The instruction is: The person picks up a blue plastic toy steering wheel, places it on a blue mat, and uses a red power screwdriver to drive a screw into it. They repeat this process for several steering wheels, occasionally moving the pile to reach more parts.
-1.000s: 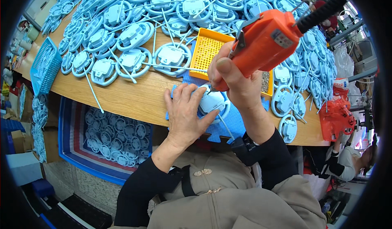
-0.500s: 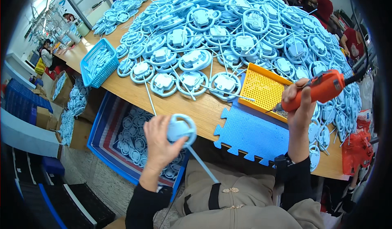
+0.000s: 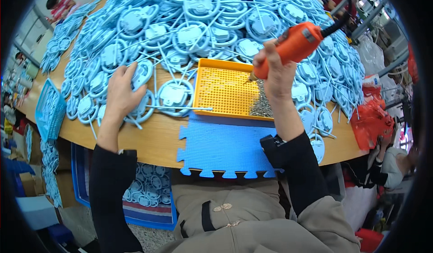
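Observation:
My left hand is at the near left edge of a big heap of light blue plastic parts. Its fingers and thumb close round the rim of one light blue ring-shaped part, which tilts up from the heap. My right hand is wrapped round an orange-red electric screwdriver with a black cord. The screwdriver's tip points down over a yellow perforated tray. Small metal screws are piled in the tray's right side, partly behind my right wrist.
A blue foam mat with a jigsaw edge lies before the tray. At left stands a blue basket of small blue pieces. Below the table edge, a blue-rimmed bin holds more parts. A red plastic bag hangs at right. Other people sit nearby.
My left hand has left the part it held above the bin and reached forward to another in the heap. The screwdriver has moved to the tray's screws. The view has shifted right.

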Demonstrator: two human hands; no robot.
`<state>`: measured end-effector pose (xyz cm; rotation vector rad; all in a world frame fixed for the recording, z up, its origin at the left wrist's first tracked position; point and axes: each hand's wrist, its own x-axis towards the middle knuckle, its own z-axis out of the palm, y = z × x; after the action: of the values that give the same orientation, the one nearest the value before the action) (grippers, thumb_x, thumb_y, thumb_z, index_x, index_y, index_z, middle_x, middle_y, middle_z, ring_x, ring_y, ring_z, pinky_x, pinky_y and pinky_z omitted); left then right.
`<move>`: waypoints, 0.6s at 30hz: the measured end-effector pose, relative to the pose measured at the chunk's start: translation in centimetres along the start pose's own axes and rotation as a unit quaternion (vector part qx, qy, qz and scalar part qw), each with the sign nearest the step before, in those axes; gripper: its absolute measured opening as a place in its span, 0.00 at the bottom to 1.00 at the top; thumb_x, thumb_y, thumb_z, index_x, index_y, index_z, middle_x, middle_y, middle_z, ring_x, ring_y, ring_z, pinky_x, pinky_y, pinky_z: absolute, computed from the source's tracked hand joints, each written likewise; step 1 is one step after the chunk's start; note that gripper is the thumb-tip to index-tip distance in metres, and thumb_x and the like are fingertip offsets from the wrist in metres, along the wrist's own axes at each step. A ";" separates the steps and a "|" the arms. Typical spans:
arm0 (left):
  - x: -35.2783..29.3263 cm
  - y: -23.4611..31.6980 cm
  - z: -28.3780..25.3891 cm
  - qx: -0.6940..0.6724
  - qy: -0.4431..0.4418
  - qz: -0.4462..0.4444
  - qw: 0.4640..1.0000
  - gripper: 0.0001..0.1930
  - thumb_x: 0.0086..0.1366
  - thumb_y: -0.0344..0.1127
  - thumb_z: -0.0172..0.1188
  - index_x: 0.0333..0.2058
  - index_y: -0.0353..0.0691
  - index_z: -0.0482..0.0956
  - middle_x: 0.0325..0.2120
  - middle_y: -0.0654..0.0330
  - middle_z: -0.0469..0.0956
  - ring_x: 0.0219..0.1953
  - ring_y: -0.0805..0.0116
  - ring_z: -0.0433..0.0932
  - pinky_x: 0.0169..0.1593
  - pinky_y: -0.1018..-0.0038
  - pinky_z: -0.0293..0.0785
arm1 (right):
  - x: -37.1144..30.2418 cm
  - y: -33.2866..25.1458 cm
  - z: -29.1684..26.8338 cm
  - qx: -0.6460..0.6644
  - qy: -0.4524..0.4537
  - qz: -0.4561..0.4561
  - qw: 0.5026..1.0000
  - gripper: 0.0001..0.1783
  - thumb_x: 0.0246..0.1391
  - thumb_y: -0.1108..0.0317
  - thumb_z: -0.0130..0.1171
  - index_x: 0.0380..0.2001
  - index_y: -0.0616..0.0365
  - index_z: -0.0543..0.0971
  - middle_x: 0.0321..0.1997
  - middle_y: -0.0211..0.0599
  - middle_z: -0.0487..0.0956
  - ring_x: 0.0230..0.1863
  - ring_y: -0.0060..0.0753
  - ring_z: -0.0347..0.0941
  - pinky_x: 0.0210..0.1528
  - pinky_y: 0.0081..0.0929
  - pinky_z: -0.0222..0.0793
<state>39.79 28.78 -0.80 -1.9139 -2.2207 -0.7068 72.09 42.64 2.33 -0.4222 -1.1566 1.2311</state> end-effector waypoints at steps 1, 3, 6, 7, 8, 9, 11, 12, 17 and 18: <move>0.0 1.5 -0.1 -0.003 0.010 0.017 1.000 0.32 0.49 0.34 0.66 0.54 0.32 0.71 0.45 0.45 0.71 0.46 0.47 0.72 0.52 0.62 0.69 | 0.3 -0.1 -0.7 -0.009 -0.004 0.011 1.000 0.20 0.54 0.69 0.65 0.43 0.52 0.64 0.26 0.31 0.72 0.24 0.26 0.72 0.27 0.25 0.71; -0.7 5.7 -0.9 -0.027 0.007 0.055 0.998 0.32 0.47 0.36 0.67 0.53 0.34 0.73 0.43 0.46 0.71 0.46 0.47 0.72 0.50 0.60 0.68 | 0.7 0.1 -1.9 -0.033 0.007 0.011 0.999 0.18 0.54 0.66 0.66 0.40 0.53 0.66 0.25 0.31 0.73 0.23 0.26 0.72 0.27 0.25 0.71; -4.4 11.7 -2.7 -0.057 -0.006 0.088 0.994 0.33 0.43 0.38 0.70 0.51 0.35 0.74 0.40 0.46 0.70 0.46 0.46 0.70 0.49 0.57 0.67 | 0.9 1.1 -1.8 -0.026 0.001 0.029 0.999 0.16 0.53 0.61 0.68 0.34 0.54 0.71 0.21 0.31 0.74 0.22 0.27 0.72 0.26 0.24 0.69; -5.7 13.6 -3.1 -0.062 -0.029 0.084 0.994 0.34 0.42 0.38 0.71 0.51 0.35 0.74 0.42 0.46 0.69 0.47 0.46 0.70 0.50 0.58 0.67 | 0.9 1.1 -1.9 -0.028 0.002 0.030 0.999 0.16 0.53 0.61 0.68 0.34 0.54 0.71 0.21 0.31 0.74 0.22 0.27 0.72 0.26 0.24 0.69; -6.9 15.1 -3.1 -0.067 -0.052 0.079 0.993 0.35 0.41 0.38 0.72 0.51 0.34 0.74 0.43 0.47 0.68 0.48 0.46 0.69 0.51 0.59 0.67 | 0.8 1.3 -2.0 -0.030 -0.003 0.028 0.999 0.16 0.53 0.61 0.68 0.35 0.54 0.71 0.21 0.31 0.74 0.22 0.27 0.72 0.26 0.24 0.69; -8.1 16.3 -3.0 -0.065 -0.054 0.075 0.994 0.35 0.41 0.38 0.72 0.51 0.34 0.74 0.43 0.47 0.68 0.48 0.46 0.69 0.51 0.59 0.67 | 0.8 1.6 -1.8 -0.029 -0.010 0.027 0.999 0.17 0.53 0.60 0.68 0.35 0.54 0.71 0.21 0.30 0.74 0.22 0.27 0.72 0.26 0.24 0.69; -10.1 18.0 -2.3 -0.057 -0.087 0.076 0.992 0.36 0.40 0.41 0.74 0.51 0.35 0.74 0.43 0.45 0.67 0.49 0.43 0.68 0.52 0.55 0.67 | 0.8 1.8 -1.4 -0.029 -0.015 0.025 0.999 0.17 0.53 0.60 0.68 0.35 0.55 0.70 0.21 0.30 0.74 0.22 0.27 0.72 0.25 0.23 0.69; -10.9 18.7 -1.7 -0.056 -0.087 0.073 0.992 0.36 0.40 0.41 0.74 0.51 0.35 0.74 0.43 0.45 0.67 0.49 0.43 0.68 0.52 0.55 0.67 | 0.8 1.8 -1.2 -0.029 -0.020 0.019 0.999 0.17 0.53 0.60 0.68 0.35 0.55 0.70 0.21 0.31 0.74 0.22 0.26 0.72 0.25 0.23 0.68; -12.5 20.6 0.1 -0.075 -0.136 0.070 0.985 0.42 0.40 0.46 0.75 0.53 0.33 0.70 0.46 0.42 0.66 0.53 0.39 0.64 0.60 0.46 0.58 | 0.8 1.9 -1.2 -0.044 -0.027 0.018 0.999 0.18 0.52 0.60 0.69 0.36 0.55 0.70 0.21 0.30 0.74 0.22 0.25 0.71 0.24 0.23 0.68; -12.4 20.8 -0.4 -0.100 -0.161 0.064 0.980 0.43 0.40 0.47 0.74 0.54 0.32 0.69 0.47 0.42 0.66 0.53 0.40 0.63 0.62 0.44 0.54 | 0.7 1.8 -1.1 -0.047 -0.033 0.011 0.998 0.18 0.52 0.59 0.69 0.35 0.55 0.70 0.21 0.30 0.74 0.22 0.25 0.71 0.24 0.22 0.68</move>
<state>62.01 19.26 0.24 -2.3999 -2.2450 -0.6631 72.05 44.25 0.79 -0.4690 -1.2716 1.2215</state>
